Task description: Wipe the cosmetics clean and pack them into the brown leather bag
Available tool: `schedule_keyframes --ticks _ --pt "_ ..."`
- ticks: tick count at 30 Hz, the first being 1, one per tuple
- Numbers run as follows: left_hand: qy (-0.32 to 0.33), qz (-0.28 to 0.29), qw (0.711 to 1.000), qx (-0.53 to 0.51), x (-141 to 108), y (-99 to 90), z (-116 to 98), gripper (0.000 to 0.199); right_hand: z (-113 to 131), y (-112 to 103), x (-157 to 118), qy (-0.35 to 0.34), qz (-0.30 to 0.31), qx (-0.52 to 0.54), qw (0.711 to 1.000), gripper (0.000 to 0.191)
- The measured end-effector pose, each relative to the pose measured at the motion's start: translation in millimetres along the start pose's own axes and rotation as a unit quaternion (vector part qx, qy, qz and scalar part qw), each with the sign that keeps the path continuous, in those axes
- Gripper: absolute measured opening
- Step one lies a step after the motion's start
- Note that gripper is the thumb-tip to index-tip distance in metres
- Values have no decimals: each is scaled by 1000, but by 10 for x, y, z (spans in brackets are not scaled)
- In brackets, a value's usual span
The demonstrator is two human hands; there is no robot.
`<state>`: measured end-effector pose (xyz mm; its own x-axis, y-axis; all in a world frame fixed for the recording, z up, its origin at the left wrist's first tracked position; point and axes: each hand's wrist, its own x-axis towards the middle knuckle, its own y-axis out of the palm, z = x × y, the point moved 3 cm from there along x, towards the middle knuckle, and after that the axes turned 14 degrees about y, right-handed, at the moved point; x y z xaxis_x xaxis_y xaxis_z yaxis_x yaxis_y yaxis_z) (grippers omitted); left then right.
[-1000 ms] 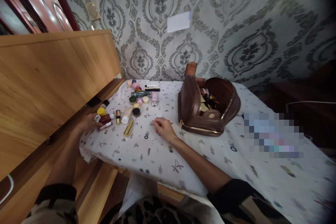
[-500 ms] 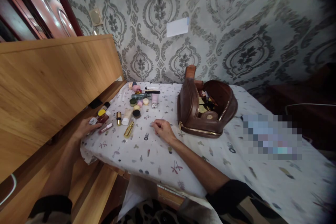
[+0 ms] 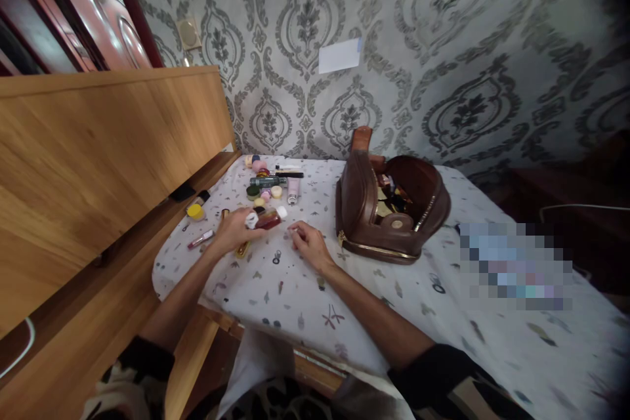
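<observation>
My left hand (image 3: 234, 232) is closed on a small dark-red bottle (image 3: 268, 219) with a white cap, held over the table. A crumpled white piece (image 3: 251, 220) shows by the same fingers; what it is I cannot tell. My right hand (image 3: 310, 244) is near the cloth just right of the bottle, fingers curled together; anything in them is too small to make out. Partly behind my left hand lies a gold tube (image 3: 242, 249). A pink lip gloss tube (image 3: 200, 239) and a yellow-capped container (image 3: 195, 211) lie to its left.
A brown leather bag (image 3: 388, 210) stands unzipped on the right, with items inside. Several jars, a pink-white tube (image 3: 294, 189) and a dark green bottle (image 3: 266, 181) cluster at the back. A wooden panel (image 3: 123, 144) borders the left; a blurred object (image 3: 514, 266) lies far right.
My left hand has lifted the dark-red bottle from the table's left edge and brought it right, towards my right hand. My right hand has stayed almost in place.
</observation>
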<state>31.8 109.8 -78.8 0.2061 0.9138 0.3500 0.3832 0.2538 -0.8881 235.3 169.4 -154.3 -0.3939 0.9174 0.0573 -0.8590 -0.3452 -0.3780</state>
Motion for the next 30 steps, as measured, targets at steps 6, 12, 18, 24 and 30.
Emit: schedule_keyframes --ticks 6,12,18,24,30 --pt "-18 11 999 41 246 316 -193 37 -47 7 41 -7 -11 5 1000 31" --pt "-131 5 981 142 259 -210 444 41 -56 23 35 2 -10 -7 1000 27" --pt "-298 19 919 257 90 -691 1286 37 -38 23 48 -4 -14 -14 1000 23" --pt "-347 51 898 265 79 -600 1689 39 -60 32 61 11 -7 -21 1000 22" --pt "-364 69 893 255 186 -549 1856 37 -18 18 33 2 1 -12 1000 18"
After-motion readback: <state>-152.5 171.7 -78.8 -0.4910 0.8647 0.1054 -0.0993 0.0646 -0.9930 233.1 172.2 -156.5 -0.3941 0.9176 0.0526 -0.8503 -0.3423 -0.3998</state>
